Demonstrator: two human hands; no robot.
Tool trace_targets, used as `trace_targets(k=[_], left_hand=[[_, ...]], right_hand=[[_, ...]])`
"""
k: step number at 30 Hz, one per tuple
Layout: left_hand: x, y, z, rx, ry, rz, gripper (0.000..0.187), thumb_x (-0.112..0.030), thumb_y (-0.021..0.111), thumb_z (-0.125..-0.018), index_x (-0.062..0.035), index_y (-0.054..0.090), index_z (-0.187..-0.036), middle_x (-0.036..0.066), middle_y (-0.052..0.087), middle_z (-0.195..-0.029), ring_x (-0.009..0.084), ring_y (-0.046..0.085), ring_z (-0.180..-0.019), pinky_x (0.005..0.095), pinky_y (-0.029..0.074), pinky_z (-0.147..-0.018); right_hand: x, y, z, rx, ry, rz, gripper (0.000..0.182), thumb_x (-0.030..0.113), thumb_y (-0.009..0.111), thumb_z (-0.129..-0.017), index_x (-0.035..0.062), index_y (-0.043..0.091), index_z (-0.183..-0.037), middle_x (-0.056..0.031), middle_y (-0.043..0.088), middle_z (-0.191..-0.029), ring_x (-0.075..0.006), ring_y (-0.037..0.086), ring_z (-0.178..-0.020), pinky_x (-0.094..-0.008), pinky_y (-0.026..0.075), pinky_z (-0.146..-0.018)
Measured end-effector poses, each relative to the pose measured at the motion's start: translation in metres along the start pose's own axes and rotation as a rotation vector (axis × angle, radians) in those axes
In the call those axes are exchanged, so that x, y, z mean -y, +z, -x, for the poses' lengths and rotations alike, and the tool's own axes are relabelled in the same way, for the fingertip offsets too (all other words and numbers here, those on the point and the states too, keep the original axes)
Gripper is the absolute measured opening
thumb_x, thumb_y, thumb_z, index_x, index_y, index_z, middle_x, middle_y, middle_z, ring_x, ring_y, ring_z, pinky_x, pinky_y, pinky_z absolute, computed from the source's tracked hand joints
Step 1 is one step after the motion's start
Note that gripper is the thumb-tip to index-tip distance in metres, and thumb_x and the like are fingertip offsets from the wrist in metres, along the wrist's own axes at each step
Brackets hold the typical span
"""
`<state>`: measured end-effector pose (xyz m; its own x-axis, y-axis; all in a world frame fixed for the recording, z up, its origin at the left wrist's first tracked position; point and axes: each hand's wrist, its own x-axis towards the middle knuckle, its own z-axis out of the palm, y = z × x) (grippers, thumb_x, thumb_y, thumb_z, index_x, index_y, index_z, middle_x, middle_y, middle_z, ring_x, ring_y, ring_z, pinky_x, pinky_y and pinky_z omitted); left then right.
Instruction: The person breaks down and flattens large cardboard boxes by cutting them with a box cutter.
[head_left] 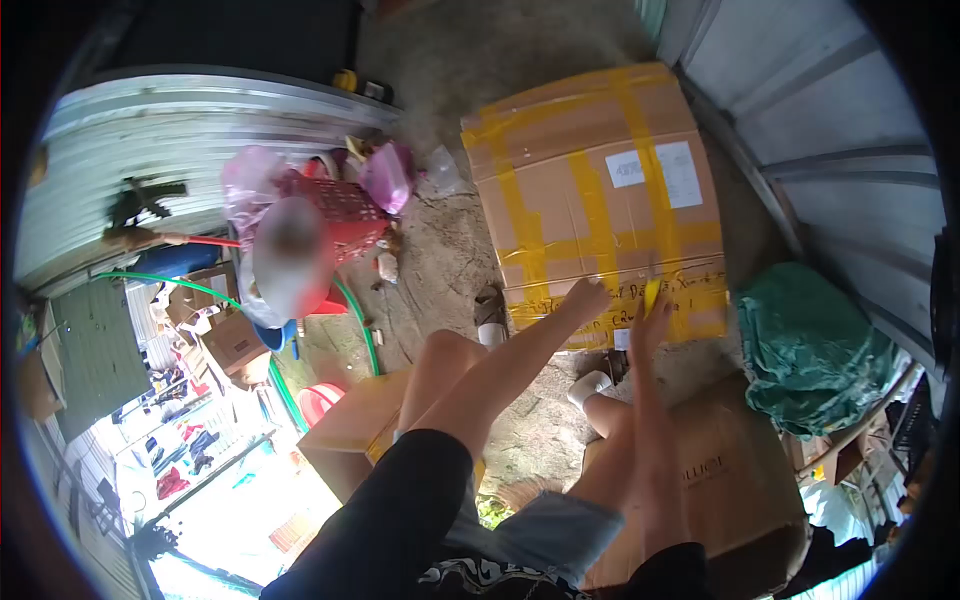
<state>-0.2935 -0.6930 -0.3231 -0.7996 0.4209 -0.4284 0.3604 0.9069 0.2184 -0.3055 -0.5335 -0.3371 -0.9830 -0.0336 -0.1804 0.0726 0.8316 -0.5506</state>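
A large cardboard box point(540, 200), crossed with strips of yellow tape and bearing white labels, lies on the floor in front of me. Handwriting runs along the taped strip at its near side. My left hand point(592, 298) rests on that strip, fingers curled in; whatever may be under them is hidden. Just to its right, my right hand point(652, 322) grips a slim yellow-handled tool point(652, 292) over the tape. The tool's tip is too small to make out, possibly a blade.
Another cardboard box point(730, 470) stands by my right leg, and a smaller carton point(345, 430) by my left. A green tarp bundle point(815, 345) sits at right near the metal wall point(830, 110). Leftward are a red basket point(345, 215) and a green hose point(365, 330).
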Motion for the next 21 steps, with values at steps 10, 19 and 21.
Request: trace_targets(k=[10, 19, 21], left_hand=[[-0.077, -0.199, 0.301, 0.151, -0.290, 0.399, 0.022, -0.012, 0.052, -0.073, -0.0042, 0.056, -0.093, 0.014, 0.060, -0.081, 0.0309, 0.059, -0.074, 0.0412, 0.047, -0.060], [-0.053, -0.236, 0.405, 0.260, -0.152, 0.404, 0.024, -0.021, 0.048, -0.075, -0.0106, 0.051, -0.097, 0.016, 0.057, -0.091, 0.0323, 0.055, -0.086, 0.0410, 0.044, -0.072], [-0.034, -0.215, 0.417, 0.387, -0.029, 0.260, 0.026, -0.023, 0.047, -0.074, -0.0056, 0.054, -0.092, 0.017, 0.060, -0.089, 0.0324, 0.057, -0.086, 0.0419, 0.044, -0.072]], right_hand=[[0.067, -0.245, 0.197, 0.060, 0.334, -0.432, 0.029, 0.027, 0.059, -0.078, -0.0011, 0.054, -0.086, -0.0156, 0.055, -0.067, -0.0282, 0.055, -0.059, -0.0380, 0.042, -0.053], [0.028, -0.357, 0.312, -0.393, 0.672, -0.852, 0.026, 0.030, 0.056, -0.080, 0.0045, 0.059, -0.084, -0.0017, 0.046, -0.051, -0.0109, 0.049, -0.041, -0.0249, 0.039, -0.040], [0.030, -0.344, 0.371, -0.507, 0.784, -0.891, 0.020, 0.025, 0.055, -0.080, 0.0056, 0.058, -0.082, -0.0013, 0.045, -0.053, -0.0098, 0.048, -0.041, -0.0231, 0.039, -0.040]])
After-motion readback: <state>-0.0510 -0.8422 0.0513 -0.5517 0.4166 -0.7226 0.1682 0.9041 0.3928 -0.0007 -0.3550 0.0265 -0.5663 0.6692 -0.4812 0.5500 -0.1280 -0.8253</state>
